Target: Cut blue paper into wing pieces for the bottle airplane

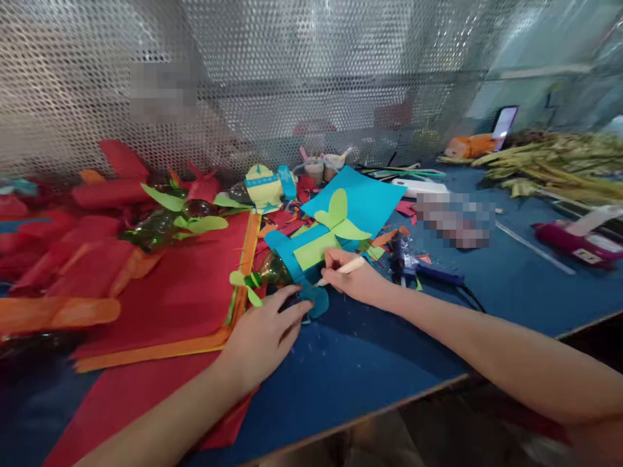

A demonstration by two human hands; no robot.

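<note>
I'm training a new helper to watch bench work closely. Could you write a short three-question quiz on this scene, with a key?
1. Open question: what does the right hand hold?

2. True or false: the propeller on the blue-wrapped bottle is red.

3. Multiple choice: what colour is the top sheet of the paper stack beside the left hand?
(a) green
(b) red
(c) white

Key
1. A white pen-shaped tool, gripped in the fingers.
2. False: the blue-wrapped bottle has a light green propeller.
3. (b)
</note>
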